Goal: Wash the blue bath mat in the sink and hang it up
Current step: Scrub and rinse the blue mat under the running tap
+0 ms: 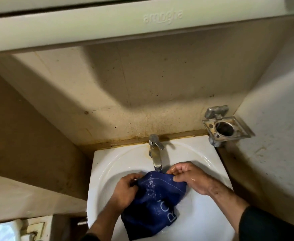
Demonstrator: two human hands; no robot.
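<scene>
The blue bath mat [157, 200], wet and bunched, with pale lettering on it, lies in the white sink [108, 164] under the chrome tap [155, 153]. Water runs from the spout onto the mat's top edge and splashes on the cloth. My left hand [126, 190] grips the mat's left side with curled fingers. My right hand [188, 176] pinches its upper right edge beside the spout. The mat's lower end hangs toward the sink's front rim.
A metal wall holder [225, 126] with a round hole sticks out at the right above the sink. A cabinet underside [142, 23] hangs overhead. Stained beige walls close in on three sides. A white fixture [1, 230] sits at the lower left.
</scene>
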